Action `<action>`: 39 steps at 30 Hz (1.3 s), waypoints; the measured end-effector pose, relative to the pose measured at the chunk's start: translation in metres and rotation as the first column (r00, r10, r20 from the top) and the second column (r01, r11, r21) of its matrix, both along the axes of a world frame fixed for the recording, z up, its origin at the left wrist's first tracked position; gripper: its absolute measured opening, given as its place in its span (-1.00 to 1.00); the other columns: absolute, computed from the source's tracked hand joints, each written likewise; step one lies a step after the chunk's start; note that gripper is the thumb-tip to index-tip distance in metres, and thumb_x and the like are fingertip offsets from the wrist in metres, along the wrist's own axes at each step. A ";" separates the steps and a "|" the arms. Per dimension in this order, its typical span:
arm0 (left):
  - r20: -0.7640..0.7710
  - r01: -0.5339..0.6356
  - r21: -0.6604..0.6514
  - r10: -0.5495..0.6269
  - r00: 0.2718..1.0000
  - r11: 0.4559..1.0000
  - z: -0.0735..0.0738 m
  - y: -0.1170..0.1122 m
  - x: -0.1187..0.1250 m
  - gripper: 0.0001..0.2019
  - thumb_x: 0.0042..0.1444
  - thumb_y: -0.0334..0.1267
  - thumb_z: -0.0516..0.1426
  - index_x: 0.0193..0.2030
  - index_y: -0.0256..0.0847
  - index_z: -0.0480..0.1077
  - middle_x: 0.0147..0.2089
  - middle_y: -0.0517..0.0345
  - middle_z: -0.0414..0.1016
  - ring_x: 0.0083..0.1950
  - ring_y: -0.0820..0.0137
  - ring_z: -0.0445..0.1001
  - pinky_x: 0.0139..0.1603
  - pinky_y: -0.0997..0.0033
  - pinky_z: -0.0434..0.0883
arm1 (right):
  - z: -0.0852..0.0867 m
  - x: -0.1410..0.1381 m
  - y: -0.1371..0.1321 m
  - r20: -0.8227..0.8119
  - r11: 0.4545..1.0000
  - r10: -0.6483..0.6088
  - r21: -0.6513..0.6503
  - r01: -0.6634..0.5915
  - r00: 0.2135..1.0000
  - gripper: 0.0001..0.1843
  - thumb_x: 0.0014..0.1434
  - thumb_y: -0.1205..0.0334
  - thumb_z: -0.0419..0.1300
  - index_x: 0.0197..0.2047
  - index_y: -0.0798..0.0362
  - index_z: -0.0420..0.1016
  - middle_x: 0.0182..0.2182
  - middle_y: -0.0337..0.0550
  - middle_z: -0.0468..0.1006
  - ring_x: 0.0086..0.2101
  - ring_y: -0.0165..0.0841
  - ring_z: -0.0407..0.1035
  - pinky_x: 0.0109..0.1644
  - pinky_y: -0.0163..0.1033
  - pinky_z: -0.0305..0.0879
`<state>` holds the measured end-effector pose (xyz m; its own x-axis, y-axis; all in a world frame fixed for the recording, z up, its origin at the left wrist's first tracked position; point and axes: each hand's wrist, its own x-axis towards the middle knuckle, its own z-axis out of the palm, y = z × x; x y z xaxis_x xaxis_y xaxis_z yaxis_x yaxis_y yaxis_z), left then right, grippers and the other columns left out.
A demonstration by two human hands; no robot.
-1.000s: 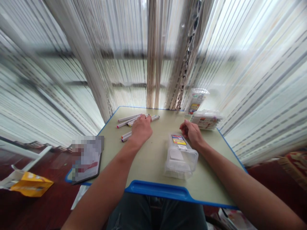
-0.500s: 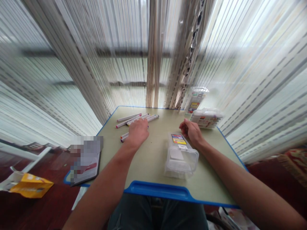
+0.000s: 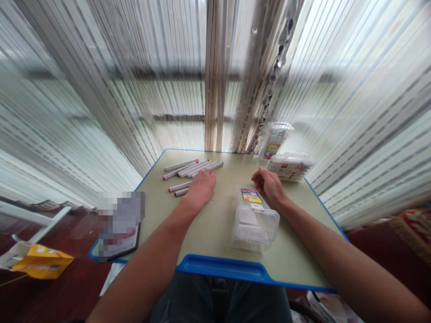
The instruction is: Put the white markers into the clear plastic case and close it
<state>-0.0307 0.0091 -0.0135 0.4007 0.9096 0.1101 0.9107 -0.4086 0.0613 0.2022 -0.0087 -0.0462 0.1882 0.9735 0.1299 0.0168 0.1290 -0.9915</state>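
My left hand is over the front of a loose group of white markers, its fingers closed around a purple-ended marker. Just behind it lies an orange-ended marker, partly covered by the hand. Several more white markers with coloured ends, among them a pink-ended marker, lie further back. My right hand rests on the table with its fingers curled in and nothing visible in them. It is between a clear plastic case with a yellow label and a clear box of markers.
A clear lid-like piece stands upright at the back right. A tablet-like flat thing, partly blurred out, lies at the left table edge. The table has a blue rim. Strip curtains hang behind; a yellow bag is on the floor.
My left hand has moved a little to the right and nearer, drawing the purple-ended marker with it and uncovering more of the markers behind. My right hand has stayed in place.
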 end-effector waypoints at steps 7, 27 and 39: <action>0.267 0.114 0.096 -0.136 0.954 0.989 0.009 -0.003 0.004 -0.70 0.30 -0.47 -0.05 0.05 -0.29 0.43 0.04 -0.11 0.42 -0.01 0.27 0.49 0.07 0.30 0.41 | 0.003 -0.002 -0.001 -0.013 1.000 -0.010 -0.023 0.010 1.000 -0.42 0.10 -0.30 0.18 -0.57 0.08 0.45 -0.73 -0.25 0.31 -0.71 -0.47 0.14 -0.66 -0.32 -0.03; 0.953 0.122 0.181 -0.143 -0.268 0.976 0.030 0.004 0.007 -0.76 0.09 -0.27 0.30 -0.10 -0.22 0.44 -0.12 0.06 0.59 -0.07 0.39 0.56 0.05 0.35 0.47 | 0.026 -0.006 -0.003 -0.041 1.000 0.027 -0.002 -0.027 0.999 -0.40 0.07 -0.33 0.21 -0.52 0.10 0.48 -0.69 -0.21 0.38 -0.69 -0.47 0.18 -0.65 -0.34 0.01; 0.769 0.193 -0.064 0.172 -0.615 0.979 0.029 0.018 0.002 -0.71 0.01 -0.35 0.32 -0.12 -0.21 0.42 -0.18 0.16 0.55 -0.22 0.48 0.52 -0.15 0.42 0.49 | 0.105 -0.032 0.024 0.413 0.893 0.323 0.163 -0.419 0.851 -0.54 0.23 -0.11 0.22 -0.09 0.14 0.63 -0.37 -0.09 0.61 -0.41 -0.38 0.39 -0.41 -0.32 0.25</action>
<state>-0.0290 0.0268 0.0155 -0.1551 0.9714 0.1800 -0.6860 -0.2370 0.6879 0.1701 0.0157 0.0590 -0.2883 0.8901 0.3530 0.2737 0.4299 -0.8604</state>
